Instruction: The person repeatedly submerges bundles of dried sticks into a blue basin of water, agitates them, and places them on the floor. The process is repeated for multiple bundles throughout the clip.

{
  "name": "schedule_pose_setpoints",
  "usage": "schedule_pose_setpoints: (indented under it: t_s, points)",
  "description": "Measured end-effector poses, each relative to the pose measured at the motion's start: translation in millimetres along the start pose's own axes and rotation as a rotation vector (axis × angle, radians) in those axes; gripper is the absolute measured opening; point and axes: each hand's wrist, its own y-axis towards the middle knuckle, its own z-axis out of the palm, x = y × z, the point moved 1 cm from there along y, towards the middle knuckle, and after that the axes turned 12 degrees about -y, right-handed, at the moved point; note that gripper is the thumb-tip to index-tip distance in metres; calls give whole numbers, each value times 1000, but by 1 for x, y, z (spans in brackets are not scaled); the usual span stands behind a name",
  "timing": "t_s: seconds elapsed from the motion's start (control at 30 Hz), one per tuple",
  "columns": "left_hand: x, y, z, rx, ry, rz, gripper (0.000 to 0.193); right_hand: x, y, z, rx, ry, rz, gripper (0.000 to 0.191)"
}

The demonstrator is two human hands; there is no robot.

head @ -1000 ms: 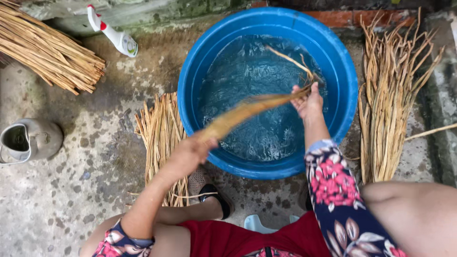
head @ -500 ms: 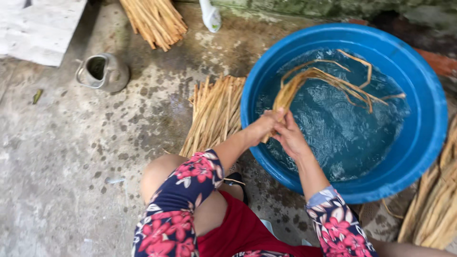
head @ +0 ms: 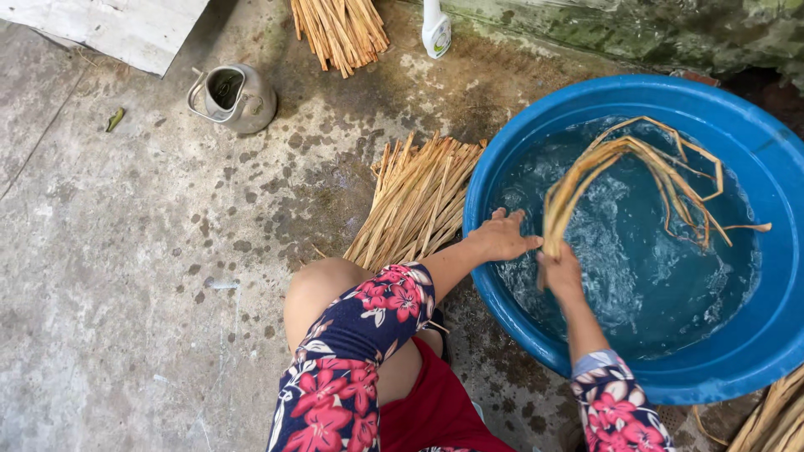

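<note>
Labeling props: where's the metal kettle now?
Head view, upper left: the kettle stands on the concrete floor, left of the top straw bundle.

Left hand (head: 502, 237): open, fingers spread, palm down, arm extended forward.
Right hand (head: 559, 269): fist closed, wrist raised, just right of left.

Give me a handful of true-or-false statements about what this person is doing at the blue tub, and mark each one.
1. The right hand grips a bundle of wet straw strips over the water. True.
2. The blue tub is dry inside. False: it holds water.
3. The left hand is open, at the tub's near rim. True.
4. The metal kettle stands inside the tub. False: it sits on the concrete, apart from the tub.
5. A pile of dry straw lies on the ground beside the tub. True.
</note>
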Motion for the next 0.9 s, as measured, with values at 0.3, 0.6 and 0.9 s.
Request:
schedule_pose_setpoints:
  t_s: [0.3, 0.6, 0.9]
  points:
    - [44, 19, 6, 95, 97, 193, 71, -49, -30, -55, -53, 159, 663, 21]
    - [22, -8, 10, 130, -391, -202, 75, -8, -30, -4, 352, 379, 407, 12]
    - [-74, -21, -6, 140, -1302, 133, 29, 155, -72, -115, 190, -431, -451, 29]
